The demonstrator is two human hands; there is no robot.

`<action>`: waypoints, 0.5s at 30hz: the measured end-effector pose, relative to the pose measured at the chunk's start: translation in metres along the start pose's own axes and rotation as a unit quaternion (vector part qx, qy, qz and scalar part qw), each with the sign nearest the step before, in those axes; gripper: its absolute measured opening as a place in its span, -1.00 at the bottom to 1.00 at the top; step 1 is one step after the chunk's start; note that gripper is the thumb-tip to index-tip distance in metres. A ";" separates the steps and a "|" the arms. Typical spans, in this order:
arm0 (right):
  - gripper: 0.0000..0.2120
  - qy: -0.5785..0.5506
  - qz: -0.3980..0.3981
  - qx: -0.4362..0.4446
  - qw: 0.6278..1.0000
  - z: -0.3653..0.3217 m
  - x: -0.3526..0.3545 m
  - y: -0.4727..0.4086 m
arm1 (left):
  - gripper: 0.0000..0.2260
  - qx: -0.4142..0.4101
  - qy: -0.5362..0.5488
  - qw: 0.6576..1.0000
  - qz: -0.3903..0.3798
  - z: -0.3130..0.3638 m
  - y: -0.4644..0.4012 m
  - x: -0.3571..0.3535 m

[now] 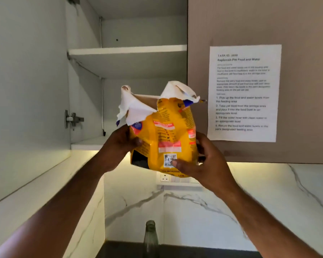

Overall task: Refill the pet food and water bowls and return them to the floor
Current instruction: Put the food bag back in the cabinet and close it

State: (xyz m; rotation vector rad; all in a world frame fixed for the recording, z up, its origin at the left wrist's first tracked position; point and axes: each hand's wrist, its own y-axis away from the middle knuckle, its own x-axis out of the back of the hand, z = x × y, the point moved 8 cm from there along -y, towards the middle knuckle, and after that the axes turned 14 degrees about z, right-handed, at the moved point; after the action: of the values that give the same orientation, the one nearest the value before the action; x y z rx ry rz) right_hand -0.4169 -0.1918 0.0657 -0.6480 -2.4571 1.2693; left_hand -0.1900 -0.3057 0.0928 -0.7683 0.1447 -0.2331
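Fingers (177, 162) of both hands clamp the torn-open food bag (168, 135)
Bag is at the open cupboard (127, 53); bowls unseen, progress unclear

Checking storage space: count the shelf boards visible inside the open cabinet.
2: an upper shelf across the middle, and a bottom board behind the yellow bag. Any higher ones are out of frame.

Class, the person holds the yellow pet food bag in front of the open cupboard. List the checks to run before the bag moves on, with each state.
1. Left hand grips the yellow bag: ok.
2. Right hand supports it: ok.
3. Bag upright: ok.
4. Bag top closed: not ok, torn open.
5. Food bowl ready: cannot tell, none in view.
6. Bottle below clear of the bag: ok.
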 end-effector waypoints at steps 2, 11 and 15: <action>-0.16 0.018 -0.004 0.016 1.000 -0.008 -0.010 -0.017 | -0.34 -0.003 -0.019 1.000 -0.004 0.001 -0.027 0.005; -0.16 0.193 0.092 0.078 0.974 0.000 -0.060 -0.057 | -0.79 0.025 -0.097 0.995 0.011 -0.040 -0.114 0.000; -0.23 0.305 0.160 0.131 0.930 0.007 -0.080 -0.065 | -0.93 -0.005 -0.249 0.967 0.046 -0.062 -0.144 -0.001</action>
State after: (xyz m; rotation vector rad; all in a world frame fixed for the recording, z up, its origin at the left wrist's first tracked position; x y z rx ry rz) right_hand -0.3684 -0.2716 0.1105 -1.1900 -1.6907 1.2331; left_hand -0.2267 -0.4477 0.1497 -0.8066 -0.2950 0.0542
